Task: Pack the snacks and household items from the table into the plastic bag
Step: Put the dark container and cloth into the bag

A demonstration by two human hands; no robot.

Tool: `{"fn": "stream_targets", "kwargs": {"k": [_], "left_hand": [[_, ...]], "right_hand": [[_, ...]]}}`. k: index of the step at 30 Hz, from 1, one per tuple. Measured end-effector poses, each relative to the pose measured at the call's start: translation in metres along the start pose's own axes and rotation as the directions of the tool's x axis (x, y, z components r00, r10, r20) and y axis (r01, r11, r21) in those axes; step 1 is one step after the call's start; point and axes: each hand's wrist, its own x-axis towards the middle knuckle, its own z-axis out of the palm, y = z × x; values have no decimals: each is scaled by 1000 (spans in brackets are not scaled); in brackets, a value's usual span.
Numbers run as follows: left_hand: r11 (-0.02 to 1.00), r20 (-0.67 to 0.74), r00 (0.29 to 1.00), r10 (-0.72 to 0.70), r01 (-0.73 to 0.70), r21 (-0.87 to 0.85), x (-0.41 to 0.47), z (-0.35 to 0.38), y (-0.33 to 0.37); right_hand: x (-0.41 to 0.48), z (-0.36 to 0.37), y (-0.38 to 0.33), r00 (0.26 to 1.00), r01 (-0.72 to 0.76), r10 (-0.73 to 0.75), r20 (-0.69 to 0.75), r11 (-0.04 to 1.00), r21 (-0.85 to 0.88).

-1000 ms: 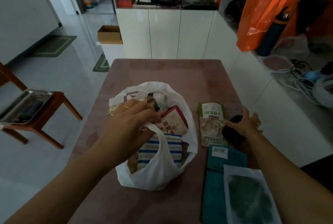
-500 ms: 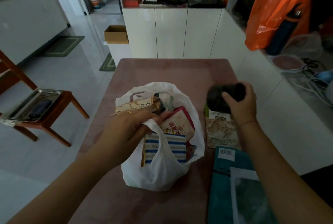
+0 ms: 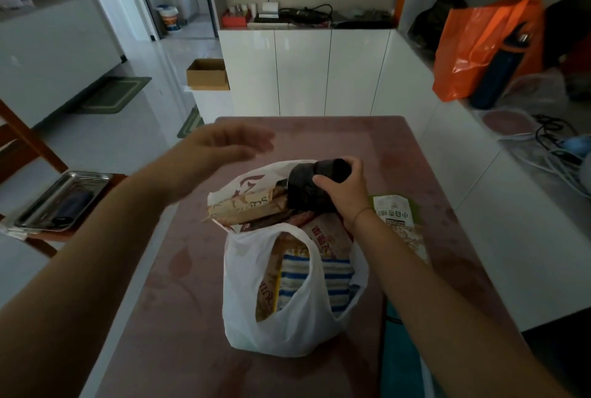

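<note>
The right hand wraps its fingers around a black roll and holds it over the open top of the white plastic bag. Snack packs sit in the bag just under those fingers. The left hand floats above the table, fingers loosely together, holding nothing.

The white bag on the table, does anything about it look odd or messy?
Nothing is spilled or torn. The white plastic bag is crammed: a tan snack packet juts out askew past its far rim. The right hand holds a black roll at the opening, with little room left.
</note>
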Motion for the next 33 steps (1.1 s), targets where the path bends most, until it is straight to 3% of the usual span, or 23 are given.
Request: {"fn": "stream_targets", "kwargs": {"k": [1, 2, 4, 7, 14, 15, 17, 19, 21, 22, 25, 27, 30, 33], "left_hand": [[989, -97, 995, -24, 38, 144, 23, -3, -15], [946, -98, 993, -64, 92, 311, 45, -4, -30], [816, 29, 977, -212, 160, 555, 81, 3, -62], [716, 110, 939, -326, 169, 677, 114, 20, -99], [504, 28, 999, -41, -3, 863, 159, 44, -127], [528, 7, 1000, 3, -7, 849, 164, 48, -123], [697, -95, 994, 46, 36, 716, 171, 55, -107], [907, -197, 980, -14, 95, 410, 176, 60, -87], [987, -240, 970, -34, 70, 142, 180, 59, -67], [993, -238, 971, -29, 55, 105, 183, 57, -58], [977, -203, 978, -42, 83, 198, 187, 53, -41], [979, -204, 976, -71, 108, 175, 188, 49, -35], [982, -142, 977, -156, 169, 86, 188, 39, -25], [974, 119, 978, -174, 153, 168, 178, 31, -12]], "right_hand": [[-1, -1, 2, 1000, 5, -5, -1, 1000, 8], [-2, -3, 3, 1000, 8, -8, -9, 1000, 21], [-5, -6, 6, 1000, -6, 7, -24, 997, 71], [-8, -10, 7, 999, -28, 33, -34, 988, 155], [-9, -16, 5, 989, -132, 149, -20, 924, 358], [-9, -17, 4, 987, -129, 154, -38, 922, 364], [-10, -20, 0, 987, -102, 141, -81, 924, 369], [-13, -25, -6, 990, -65, 108, -88, 918, 391], [-17, -27, -14, 997, -36, 61, -41, 891, 453], [-20, -26, -19, 1000, -14, 20, -8, 890, 455], [-26, -16, -29, 980, 146, -167, 107, 972, 184], [-25, -5, -27, 959, 249, -241, 150, 968, -35], [-18, 6, -10, 935, 352, -346, 84, 864, -361], [-7, 5, 9, 917, 339, -399, 20, 749, -570]]}}
